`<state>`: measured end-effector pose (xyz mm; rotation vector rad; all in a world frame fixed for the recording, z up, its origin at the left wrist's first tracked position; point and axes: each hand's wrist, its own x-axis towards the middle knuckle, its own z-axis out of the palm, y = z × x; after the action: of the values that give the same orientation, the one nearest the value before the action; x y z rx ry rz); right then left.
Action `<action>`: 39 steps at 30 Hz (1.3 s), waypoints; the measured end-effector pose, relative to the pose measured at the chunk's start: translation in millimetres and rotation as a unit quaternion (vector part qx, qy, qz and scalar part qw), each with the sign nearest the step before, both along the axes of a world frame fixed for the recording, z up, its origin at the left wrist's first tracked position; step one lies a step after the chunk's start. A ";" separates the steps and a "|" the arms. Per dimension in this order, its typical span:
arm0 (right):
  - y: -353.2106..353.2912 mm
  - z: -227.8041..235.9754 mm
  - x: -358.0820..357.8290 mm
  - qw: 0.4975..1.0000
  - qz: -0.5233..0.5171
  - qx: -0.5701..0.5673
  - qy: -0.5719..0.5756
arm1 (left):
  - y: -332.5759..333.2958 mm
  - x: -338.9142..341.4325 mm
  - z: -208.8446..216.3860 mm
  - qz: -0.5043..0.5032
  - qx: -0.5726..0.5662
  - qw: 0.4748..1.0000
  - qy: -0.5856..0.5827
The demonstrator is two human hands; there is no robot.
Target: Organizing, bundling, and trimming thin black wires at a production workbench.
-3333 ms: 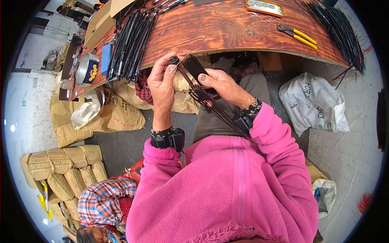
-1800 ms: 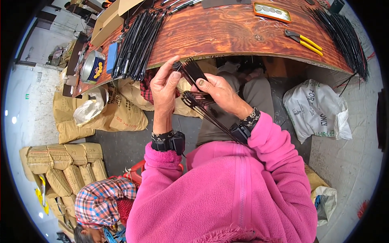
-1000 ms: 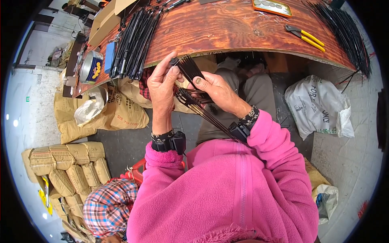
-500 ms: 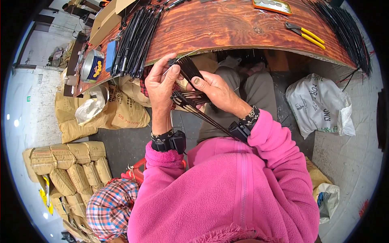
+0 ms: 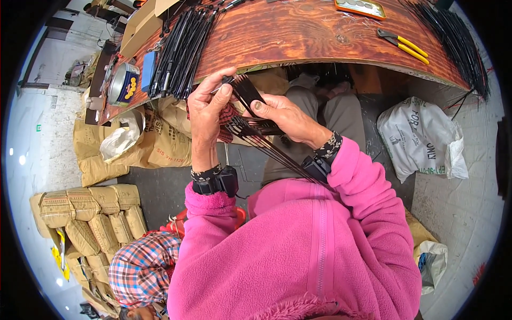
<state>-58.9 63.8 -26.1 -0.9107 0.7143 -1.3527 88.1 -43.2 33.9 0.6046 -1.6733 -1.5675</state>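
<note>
A fanned bundle of thin black rods (image 5: 247, 90) is gripped in my right hand (image 5: 285, 116), the thumb pressed flat on top. The rods' long ends (image 5: 272, 151) slant down toward my right wrist. At the bundle's upper end my left hand (image 5: 209, 106) is closed, thumb and forefinger pinched at a small dark piece there. Its exact shape is too small to make out. Both hands are just off the near edge of the wooden table (image 5: 298, 37), above my lap.
Black rods (image 5: 178, 53) lie heaped on the table's left, beside a blue block (image 5: 148, 72) and a round tin (image 5: 124, 85). Yellow-handled pliers (image 5: 404, 46), an orange-rimmed tray (image 5: 360, 8) and black strands (image 5: 453, 48) lie rightward. A person in a plaid garment (image 5: 144, 266) is close at my lower left.
My left forearm has shifted slightly left. Both hands keep nearly the same hold on the rods. The person in plaid has moved a little down and to the left.
</note>
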 end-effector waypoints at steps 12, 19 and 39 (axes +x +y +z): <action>-1.3 3.8 5.9 0.999 -0.034 0.000 0.011 | -8.3 -3.2 0.7 -0.020 0.015 1.000 -0.011; -10.3 -1.6 10.7 0.997 -0.062 -0.032 0.033 | -14.5 -1.4 7.5 -0.055 0.057 0.997 0.020; -11.0 3.0 -32.4 0.919 -0.048 0.025 0.390 | -18.8 -18.0 5.6 -0.033 -0.060 0.995 -0.066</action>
<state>-91.3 52.8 -23.1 -1.4051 1.4062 -1.0184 70.1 -62.0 39.6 0.6073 -1.8901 -1.4881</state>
